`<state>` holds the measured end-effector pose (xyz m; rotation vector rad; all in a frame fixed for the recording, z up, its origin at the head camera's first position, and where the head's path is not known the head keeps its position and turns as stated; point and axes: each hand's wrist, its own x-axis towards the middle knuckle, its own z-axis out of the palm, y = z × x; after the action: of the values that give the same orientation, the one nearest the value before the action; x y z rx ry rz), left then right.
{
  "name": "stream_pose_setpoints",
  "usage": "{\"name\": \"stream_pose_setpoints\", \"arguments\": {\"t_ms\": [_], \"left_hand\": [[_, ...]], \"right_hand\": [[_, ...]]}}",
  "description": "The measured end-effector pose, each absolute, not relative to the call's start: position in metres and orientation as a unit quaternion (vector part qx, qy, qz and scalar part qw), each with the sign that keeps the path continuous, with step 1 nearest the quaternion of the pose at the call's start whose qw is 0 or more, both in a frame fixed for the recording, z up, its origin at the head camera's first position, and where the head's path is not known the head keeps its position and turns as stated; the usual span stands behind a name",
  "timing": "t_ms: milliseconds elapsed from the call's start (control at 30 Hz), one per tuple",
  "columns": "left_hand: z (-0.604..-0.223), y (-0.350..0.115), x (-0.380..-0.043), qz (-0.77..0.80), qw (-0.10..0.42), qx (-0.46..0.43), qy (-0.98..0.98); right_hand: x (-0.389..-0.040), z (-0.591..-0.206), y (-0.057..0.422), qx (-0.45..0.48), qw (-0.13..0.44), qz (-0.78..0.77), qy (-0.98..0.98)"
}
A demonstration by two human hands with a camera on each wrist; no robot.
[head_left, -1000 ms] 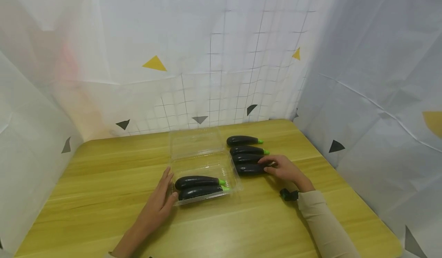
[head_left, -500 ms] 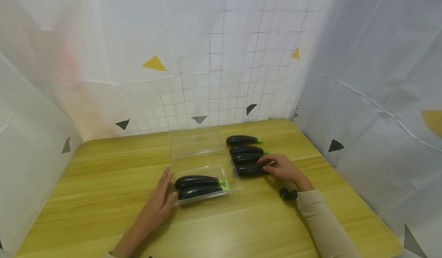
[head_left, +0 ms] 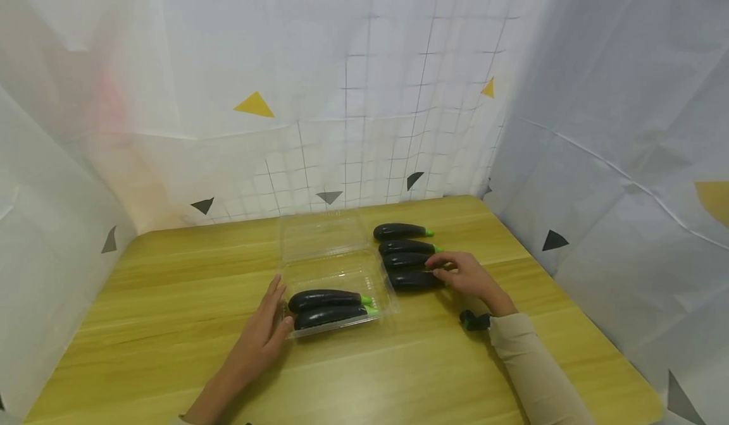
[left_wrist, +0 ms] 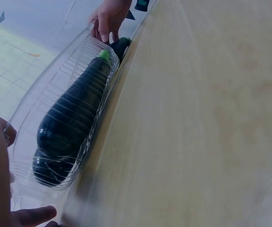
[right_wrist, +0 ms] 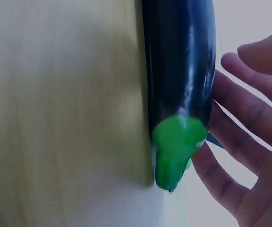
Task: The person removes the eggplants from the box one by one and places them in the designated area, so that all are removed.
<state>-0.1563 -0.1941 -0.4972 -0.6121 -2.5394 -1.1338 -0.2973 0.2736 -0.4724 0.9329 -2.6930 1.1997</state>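
Observation:
A clear plastic clamshell box lies with its lid raised back, two dark eggplants with green stems side by side in its front half. My left hand rests at the box's left side, fingers extended along the wall. To the right of the box, several more eggplants lie in a column. My right hand is at the stem end of the nearest eggplant. In the right wrist view its fingers reach behind this eggplant, and the thumb stands apart from it.
The farthest eggplant lies slightly apart behind the others. A small black object sits by the right sleeve. White sheeting with coloured triangles encloses the wooden table at the back and both sides.
The right thumb has lifted slightly off the nearest eggplant. The left hand, the box and the eggplants have stayed in place.

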Motion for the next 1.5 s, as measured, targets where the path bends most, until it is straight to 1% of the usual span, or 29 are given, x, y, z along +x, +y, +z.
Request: {"name": "stream_pose_setpoints", "arguments": {"t_ms": [100, 333, 467, 733, 933, 1200, 1333, 1500], "left_hand": [[-0.498, -0.194, -0.156, -0.395, 0.144, -0.213, -0.882], [-0.498, -0.194, -0.156, -0.388, 0.152, -0.216, -0.883], [-0.498, -0.194, -0.156, -0.393, 0.155, -0.216, -0.880], [-0.502, -0.195, -0.156, -0.392, 0.157, -0.213, -0.881], [-0.501, -0.195, -0.156, -0.384, 0.160, -0.214, -0.884], [-0.499, -0.195, -0.157, -0.381, 0.160, -0.216, -0.885], [-0.499, -0.195, -0.157, -0.381, 0.149, -0.210, -0.888], [-0.499, -0.195, -0.156, -0.386, 0.139, -0.201, -0.889]], "right_hand": [[-0.294, -0.470, 0.268, 0.302, 0.050, 0.382, -0.872], [-0.288, -0.459, 0.248, 0.295, 0.131, 0.368, -0.872], [-0.284, -0.447, 0.233, 0.310, 0.156, 0.376, -0.859], [-0.278, -0.421, 0.197, 0.344, 0.142, 0.383, -0.846], [-0.273, -0.409, 0.176, 0.382, 0.154, 0.387, -0.825], [-0.271, -0.414, 0.151, 0.420, 0.143, 0.394, -0.805], [-0.269, -0.416, 0.140, 0.431, 0.146, 0.387, -0.802], [-0.267, -0.416, 0.125, 0.437, 0.126, 0.382, -0.805]]}}
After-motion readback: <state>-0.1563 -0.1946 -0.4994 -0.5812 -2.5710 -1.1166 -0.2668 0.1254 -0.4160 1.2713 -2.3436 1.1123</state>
